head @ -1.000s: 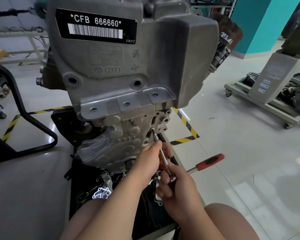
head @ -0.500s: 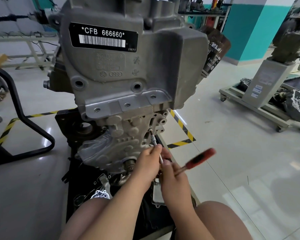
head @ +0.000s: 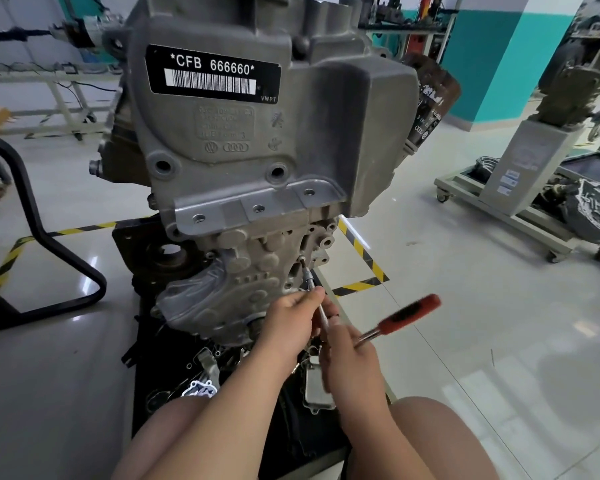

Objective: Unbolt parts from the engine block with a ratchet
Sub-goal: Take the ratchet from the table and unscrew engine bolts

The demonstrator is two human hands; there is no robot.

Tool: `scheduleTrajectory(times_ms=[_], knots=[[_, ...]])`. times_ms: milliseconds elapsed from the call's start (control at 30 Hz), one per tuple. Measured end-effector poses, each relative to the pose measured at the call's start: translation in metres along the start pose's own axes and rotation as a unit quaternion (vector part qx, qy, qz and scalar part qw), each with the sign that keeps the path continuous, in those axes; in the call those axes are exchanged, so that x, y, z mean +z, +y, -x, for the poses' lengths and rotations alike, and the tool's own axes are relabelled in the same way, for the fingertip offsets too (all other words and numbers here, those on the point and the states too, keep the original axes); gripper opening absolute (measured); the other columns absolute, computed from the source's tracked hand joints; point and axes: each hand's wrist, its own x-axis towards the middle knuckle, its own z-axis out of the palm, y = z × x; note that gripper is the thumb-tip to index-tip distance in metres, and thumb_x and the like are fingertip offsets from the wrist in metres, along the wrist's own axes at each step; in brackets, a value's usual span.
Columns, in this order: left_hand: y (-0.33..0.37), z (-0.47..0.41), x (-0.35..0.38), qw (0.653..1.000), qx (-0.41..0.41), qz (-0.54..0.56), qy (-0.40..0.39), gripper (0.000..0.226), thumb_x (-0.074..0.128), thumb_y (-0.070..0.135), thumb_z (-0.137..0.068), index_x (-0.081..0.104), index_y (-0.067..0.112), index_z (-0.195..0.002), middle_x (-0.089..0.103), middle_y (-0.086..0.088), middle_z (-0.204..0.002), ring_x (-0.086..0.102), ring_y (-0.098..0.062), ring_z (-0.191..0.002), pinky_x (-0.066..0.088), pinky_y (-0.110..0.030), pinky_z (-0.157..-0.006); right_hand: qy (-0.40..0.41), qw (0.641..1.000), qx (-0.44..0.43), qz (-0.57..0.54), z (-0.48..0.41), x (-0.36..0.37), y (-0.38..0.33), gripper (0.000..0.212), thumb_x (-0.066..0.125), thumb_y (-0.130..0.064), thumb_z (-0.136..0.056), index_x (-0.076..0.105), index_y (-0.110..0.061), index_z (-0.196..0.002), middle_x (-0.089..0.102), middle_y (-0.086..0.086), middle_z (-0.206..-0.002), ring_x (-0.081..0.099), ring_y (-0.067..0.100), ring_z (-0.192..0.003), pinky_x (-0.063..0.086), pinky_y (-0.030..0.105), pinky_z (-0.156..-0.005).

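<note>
Workshop floor (head: 499, 323), engine block (head: 257, 140) — ratchet (head: 407, 316) pinched by left hand (head: 291, 322), gripped by right hand (head: 352, 358).

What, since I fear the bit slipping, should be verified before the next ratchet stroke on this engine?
1. Seating: the extension tip looks seated on the bolt in the engine block, ok.
2. Steadying: the left hand pinches the extension, ok.
3. Grip: the right hand holds the ratchet near its head, ok.
4. Swing room: open floor beside the red handle, ok.
5. Bolt looseness: cannot tell.
</note>
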Motion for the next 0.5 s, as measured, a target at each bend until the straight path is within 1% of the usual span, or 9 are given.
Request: scheduleTrajectory(times_ms=[33,100,133,200,300,367,400,433,500], knots=[[-0.0003,-0.0012,0.0,1.0,-0.006,0.005,-0.011,0.034,0.052,0.021,-0.098,0.069,0.015,-0.069,0.073,-0.003,-0.073,0.062,-0.02,-0.064,0.048,-0.03,-0.064,-0.035,0.983,0.092,-0.155,0.0004,0.0013,-0.0018,0.044,0.044,-0.037,-0.1,0.058,-0.001,-0.077,0.035,-0.003,-0.043,0.029,0.013,-0.035,0.03,0.025,-0.04],[-0.0005,-0.0025,0.0009,0.999,-0.02,0.016,-0.036,0.031,0.048,0.022,-0.1,0.066,0.011,-0.078,0.073,-0.005,-0.076,0.061,-0.017,-0.059,0.047,-0.023,-0.052,-0.102,0.88,0.252,-0.39,-0.0019,-0.0012,-0.0073,0.05,0.041,-0.044,-0.099,0.055,-0.008,-0.068,0.027,-0.004,-0.04,0.021,0.011,-0.027,0.023,0.02,-0.034],[-0.0002,-0.0027,0.0015,0.999,-0.024,0.021,-0.044,0.03,0.047,0.022,-0.101,0.065,0.01,-0.081,0.074,-0.005,-0.076,0.061,-0.015,-0.058,0.045,-0.021,-0.048,-0.119,0.838,0.287,-0.449,-0.0042,-0.0031,-0.0091,0.05,0.04,-0.046,-0.099,0.053,-0.011,-0.066,0.026,-0.005,-0.038,0.021,0.01,-0.025,0.022,0.019,-0.033],[0.0003,-0.0028,0.0011,0.998,-0.022,0.022,-0.05,0.03,0.046,0.023,-0.101,0.064,0.009,-0.082,0.073,-0.004,-0.074,0.061,-0.012,-0.055,0.044,-0.018,-0.046,-0.133,0.819,0.297,-0.472,-0.0057,-0.005,-0.0105,0.05,0.04,-0.047,-0.098,0.054,-0.013,-0.064,0.026,-0.006,-0.037,0.021,0.009,-0.024,0.02,0.019,-0.034],[-0.0029,-0.0025,0.001,0.999,-0.006,0.0,-0.044,0.033,0.047,0.024,-0.101,0.065,0.012,-0.076,0.072,-0.001,-0.07,0.06,-0.012,-0.054,0.044,-0.022,-0.05,-0.088,0.899,0.242,-0.355,-0.0052,-0.0034,-0.0078,0.044,0.041,-0.043,-0.099,0.055,-0.015,-0.068,0.026,-0.005,-0.039,0.02,0.01,-0.028,0.022,0.02,-0.033],[-0.0039,-0.0032,0.0013,1.0,-0.004,-0.015,-0.028,0.035,0.049,0.025,-0.1,0.066,0.016,-0.071,0.072,0.0,-0.07,0.061,-0.014,-0.059,0.044,-0.024,-0.054,0.001,0.98,0.132,-0.146,-0.0055,-0.003,-0.0041,0.037,0.042,-0.037,-0.098,0.06,-0.013,-0.077,0.034,-0.004,-0.041,0.029,0.011,-0.034,0.028,0.024,-0.037],[-0.0042,-0.0028,0.0015,1.0,-0.003,-0.02,-0.024,0.036,0.05,0.026,-0.099,0.067,0.018,-0.069,0.071,0.0,-0.069,0.061,-0.014,-0.06,0.044,-0.024,-0.056,0.049,0.997,0.053,-0.023,-0.0049,-0.0044,-0.0018,0.037,0.044,-0.036,-0.098,0.064,-0.011,-0.081,0.04,-0.007,-0.041,0.036,0.01,-0.037,0.032,0.025,-0.04],[-0.0025,-0.0027,0.0016,0.999,0.0,-0.022,-0.024,0.038,0.051,0.026,-0.098,0.068,0.02,-0.065,0.071,0.0,-0.069,0.062,-0.013,-0.061,0.045,-0.025,-0.059,0.077,0.992,-0.032,0.092,-0.006,-0.0058,-0.0012,0.036,0.044,-0.038,-0.098,0.066,-0.012,-0.087,0.046,-0.009,-0.043,0.041,0.007,-0.04,0.034,0.023,-0.043],[-0.0007,-0.0014,0.0009,0.999,-0.006,-0.02,-0.025,0.042,0.052,0.027,-0.097,0.07,0.021,-0.059,0.072,0.0,-0.07,0.063,-0.014,-0.063,0.047,-0.029,-0.066,0.076,0.94,-0.151,0.295,-0.0047,-0.0077,-0.0011,0.029,0.039,-0.045,-0.097,0.063,-0.03,-0.103,0.053,-0.012,-0.052,0.052,0.004,-0.048,0.035,0.026,-0.047]])
